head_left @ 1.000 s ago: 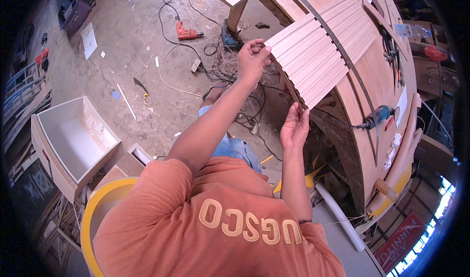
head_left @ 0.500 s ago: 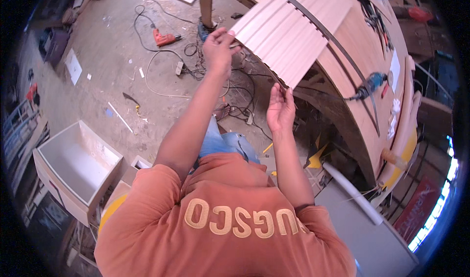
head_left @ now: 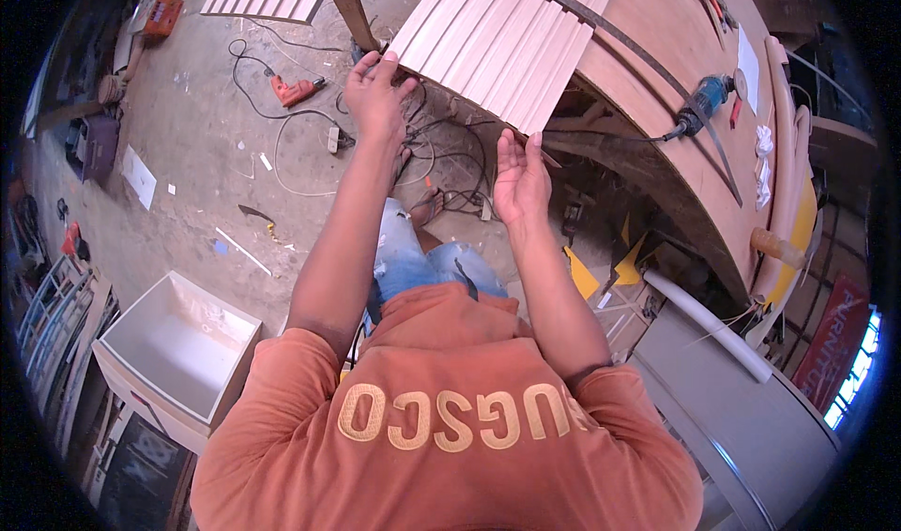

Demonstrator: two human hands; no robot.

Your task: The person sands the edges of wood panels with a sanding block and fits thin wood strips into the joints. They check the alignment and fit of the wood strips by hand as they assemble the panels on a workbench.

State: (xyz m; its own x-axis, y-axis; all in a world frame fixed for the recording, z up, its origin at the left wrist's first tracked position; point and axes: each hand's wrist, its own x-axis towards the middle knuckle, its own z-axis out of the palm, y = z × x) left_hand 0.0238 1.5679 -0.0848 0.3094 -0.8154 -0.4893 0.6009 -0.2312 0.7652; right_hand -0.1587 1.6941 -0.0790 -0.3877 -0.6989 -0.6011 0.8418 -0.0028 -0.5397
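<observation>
A curved brown plywood workbench (head_left: 657, 81) carries a pale ribbed wooden slat panel (head_left: 502, 38). A blue angle grinder (head_left: 706, 95) and white cloth (head_left: 765, 142) lie there too.

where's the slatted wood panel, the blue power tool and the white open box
slatted wood panel (head_left: 502, 48), head view, middle of its ribbed face
blue power tool (head_left: 706, 95), head view, its blue body on the workbench
white open box (head_left: 178, 348), head view, its inner floor

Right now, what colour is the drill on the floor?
Red-orange drill, lying among cables on the floor; head view shows it best.
</observation>
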